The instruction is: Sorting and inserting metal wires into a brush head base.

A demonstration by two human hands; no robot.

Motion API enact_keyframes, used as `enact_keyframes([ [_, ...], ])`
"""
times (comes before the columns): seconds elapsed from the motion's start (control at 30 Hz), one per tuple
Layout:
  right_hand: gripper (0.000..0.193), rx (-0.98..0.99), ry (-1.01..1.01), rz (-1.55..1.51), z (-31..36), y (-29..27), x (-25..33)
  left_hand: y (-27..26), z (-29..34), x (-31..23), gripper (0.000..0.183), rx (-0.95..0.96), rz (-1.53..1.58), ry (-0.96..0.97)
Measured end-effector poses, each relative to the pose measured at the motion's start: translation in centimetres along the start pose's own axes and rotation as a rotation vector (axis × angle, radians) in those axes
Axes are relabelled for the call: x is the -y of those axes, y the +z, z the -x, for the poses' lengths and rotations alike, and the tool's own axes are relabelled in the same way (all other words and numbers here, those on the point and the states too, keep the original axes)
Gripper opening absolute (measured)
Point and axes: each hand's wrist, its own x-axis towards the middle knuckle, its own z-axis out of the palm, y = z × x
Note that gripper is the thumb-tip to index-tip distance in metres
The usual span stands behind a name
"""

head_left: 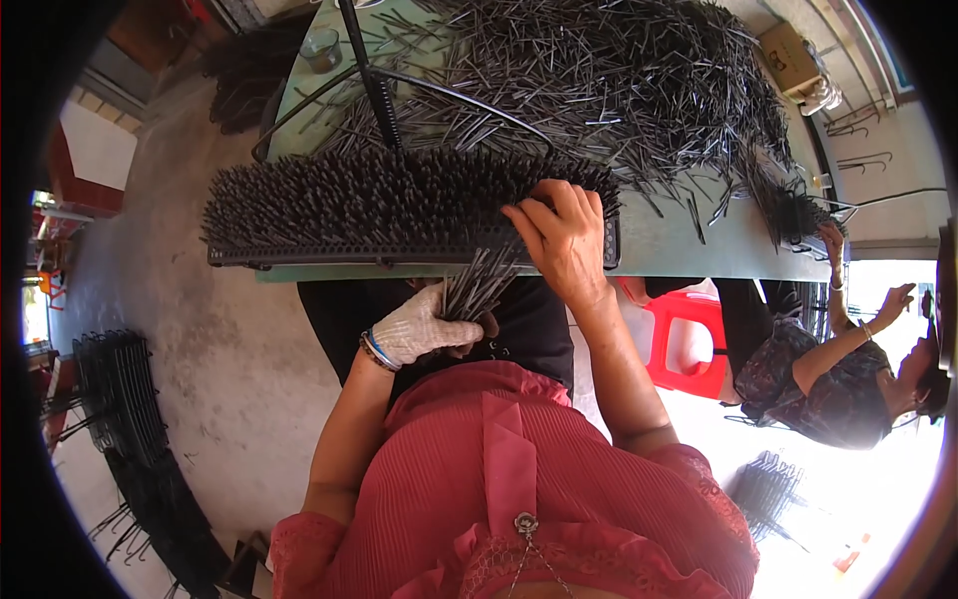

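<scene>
So the left hand (pixel 424 327), wearing a pale knit glove, is closing around a loose bundle of thin dark rods (pixel 481 285), and the rods are poking up and fanning out a bit past the thumb. There's a stack of bracelets (pixel 377 351) sitting right at that wrist. The right hand (pixel 566 235) is going bare and hovering over the right part of a long black rack (pixel 329 257), fingers curling inward, partly closed, with the tips getting in among the standing rods (pixel 319 200). Can't tell if it's actually pinching one, the fingers are hiding that spot. The rack is running along the near edge of the green desk (pixel 659 252), just above the lap, and its perforated rim is showing at the front. A black upright bar (pixel 371 90) is rising behind it. Further back, a huge messy pile of loose rods (pixel 629 80) is covering a lot of the desktop, with a clear cup (pixel 321 50) sitting at the far left. Off to the right, a red stool (pixel 689 339) is standing by the desk and a co-worker (pixel 828 399) is reaching one hand to a smaller dark bristly clump (pixel 798 215) at that end.
</scene>
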Motion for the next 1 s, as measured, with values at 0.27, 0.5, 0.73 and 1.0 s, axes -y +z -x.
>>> enact_keyframes([
  [0.27, 0.016, 0.075, -0.05, 0.048, -0.9, 0.2, 0.1, -0.3, 0.1, 0.6, 0.048, 0.007, 0.046, 0.041],
  [0.5, 0.015, 0.06, -0.054, 0.023, -0.5, 0.2, 0.1, -0.3, -0.3, 0.8, 0.047, 0.003, 0.037, 0.054],
  [0.73, 0.016, 0.068, -0.053, 0.044, -1.4, -0.3, -0.2, -0.5, -0.4, 1.1, 0.049, 0.005, 0.036, 0.048],
  [1.0, 0.017, 0.078, -0.125, 0.046, -0.9, 0.1, 0.1, -0.9, -0.2, 1.2, 0.048, 0.047, -0.02, 0.045],
])
